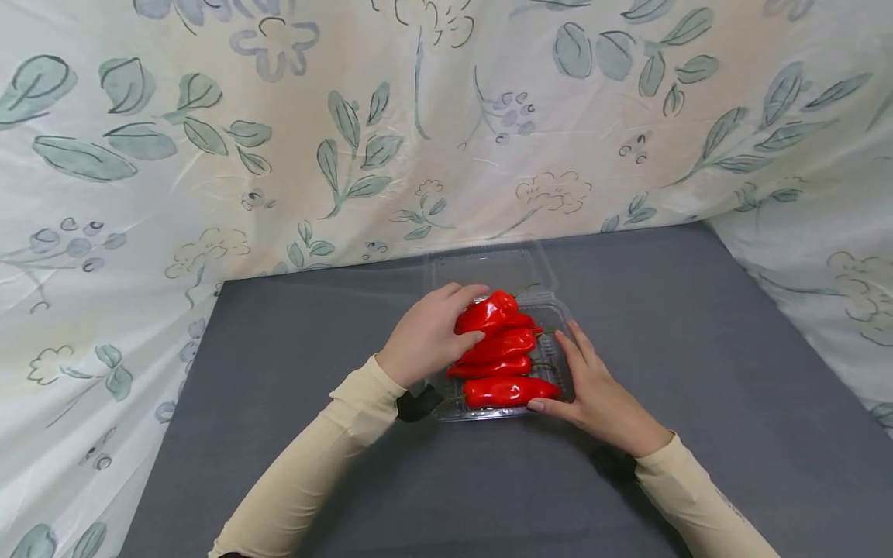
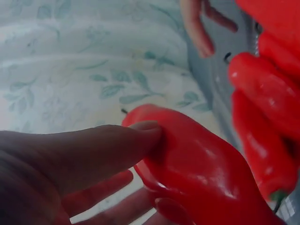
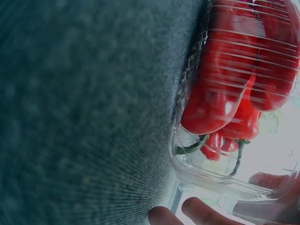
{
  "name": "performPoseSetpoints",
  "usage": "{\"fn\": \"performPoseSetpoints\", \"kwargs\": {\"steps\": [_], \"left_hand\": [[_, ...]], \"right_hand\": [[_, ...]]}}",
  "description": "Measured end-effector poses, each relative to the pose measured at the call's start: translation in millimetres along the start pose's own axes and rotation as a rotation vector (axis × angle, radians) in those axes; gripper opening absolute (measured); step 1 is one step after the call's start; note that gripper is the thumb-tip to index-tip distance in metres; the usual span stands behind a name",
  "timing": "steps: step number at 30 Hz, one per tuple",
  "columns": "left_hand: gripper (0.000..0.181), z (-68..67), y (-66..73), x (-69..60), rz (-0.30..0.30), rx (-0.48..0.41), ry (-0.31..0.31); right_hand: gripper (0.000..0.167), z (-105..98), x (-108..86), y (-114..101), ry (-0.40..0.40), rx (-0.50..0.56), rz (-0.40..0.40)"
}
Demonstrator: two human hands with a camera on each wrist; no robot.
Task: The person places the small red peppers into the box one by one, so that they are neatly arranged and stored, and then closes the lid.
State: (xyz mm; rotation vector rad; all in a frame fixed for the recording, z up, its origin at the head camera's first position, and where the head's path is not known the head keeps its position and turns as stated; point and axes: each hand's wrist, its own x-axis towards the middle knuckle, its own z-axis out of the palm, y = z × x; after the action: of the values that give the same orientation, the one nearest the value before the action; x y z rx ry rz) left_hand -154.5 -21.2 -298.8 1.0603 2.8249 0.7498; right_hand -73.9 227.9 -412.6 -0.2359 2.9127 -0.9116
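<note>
Several glossy red peppers fill a clear plastic container whose hinged lid lies back behind it. My left hand grips the topmost red pepper at the back of the pile. In the left wrist view, my thumb presses on that pepper and the fingers lie beneath it. My right hand rests along the container's right side, fingers extended, thumb by the tip of the front pepper. Its fingertips show beside the clear wall in the right wrist view.
The container stands on a dark grey tabletop. A leaf-patterned cloth hangs behind the table and along its sides. The see-through lid reaches near the table's back edge. Green stems stick out from the pile.
</note>
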Motion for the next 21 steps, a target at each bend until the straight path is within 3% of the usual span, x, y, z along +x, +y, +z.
{"fn": "performPoseSetpoints", "kwargs": {"steps": [6, 12, 21], "left_hand": [[0.058, 26.3, -0.4, 3.5, 0.022, 0.032, -0.111], [0.053, 49.3, -1.4, 1.7, 0.111, 0.124, -0.147], [0.052, 59.3, -5.8, 3.8, 0.104, 0.121, -0.169]], "right_hand": [[0.118, 2.4, 0.3, -0.2, 0.018, 0.007, -0.021], [0.119, 3.6, 0.7, 0.8, 0.039, 0.01, -0.02], [0.121, 4.5, 1.6, 3.2, 0.054, 0.019, -0.026]]}}
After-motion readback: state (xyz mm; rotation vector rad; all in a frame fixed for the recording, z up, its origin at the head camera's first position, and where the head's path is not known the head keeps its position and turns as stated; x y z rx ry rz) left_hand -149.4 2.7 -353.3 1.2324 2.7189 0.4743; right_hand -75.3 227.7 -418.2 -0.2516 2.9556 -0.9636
